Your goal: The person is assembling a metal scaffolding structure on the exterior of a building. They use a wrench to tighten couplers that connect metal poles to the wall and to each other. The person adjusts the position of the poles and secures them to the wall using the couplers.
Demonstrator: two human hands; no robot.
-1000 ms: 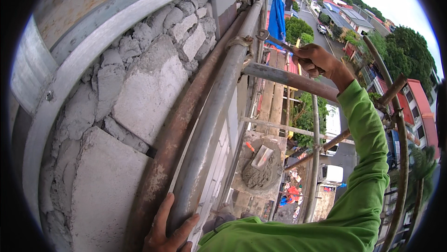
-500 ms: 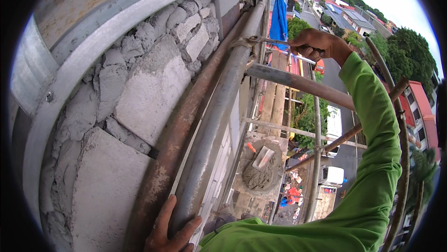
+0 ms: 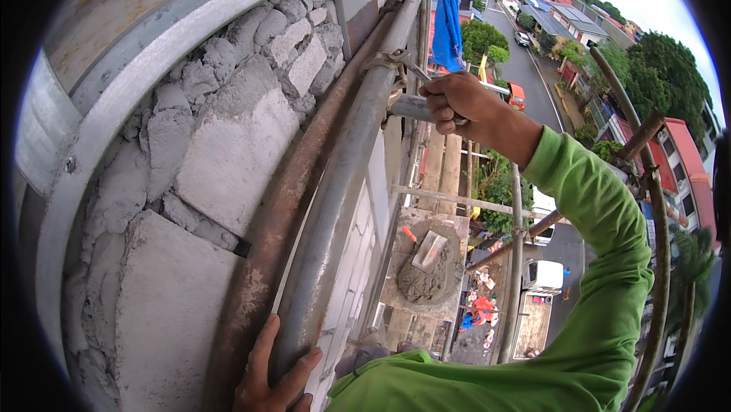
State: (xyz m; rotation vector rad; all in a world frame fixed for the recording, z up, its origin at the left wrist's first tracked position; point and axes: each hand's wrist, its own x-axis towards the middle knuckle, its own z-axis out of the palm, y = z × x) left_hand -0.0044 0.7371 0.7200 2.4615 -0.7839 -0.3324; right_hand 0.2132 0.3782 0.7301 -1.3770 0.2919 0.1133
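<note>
My right hand (image 3: 476,111), in a green sleeve, is closed around a metal wrench (image 3: 417,71). The wrench's far end meets a scaffold clamp (image 3: 386,60) on the long grey pipe (image 3: 346,214). Just under that hand, a shorter crosswise pipe (image 3: 411,108) joins near the clamp; my hand covers part of it. Low in the view, my left hand (image 3: 270,381) rests on the grey pipe with its fingers spread to either side. A rusty brown pipe (image 3: 263,260) runs alongside, touching or nearly touching those fingers.
Left lies a wall of rough blocks and mortar (image 3: 236,153), bordered by a metal channel (image 3: 114,107). Below is a board with wet mortar (image 3: 426,282) and a trowel (image 3: 430,252). Wooden planks (image 3: 442,164), scaffold poles (image 3: 655,260) and a blue sheet (image 3: 447,27) stand above a street.
My right hand has swung the wrench handle downward and toward me, over the crosswise pipe. My left hand stays on the grey pipe. The view has shifted slightly.
</note>
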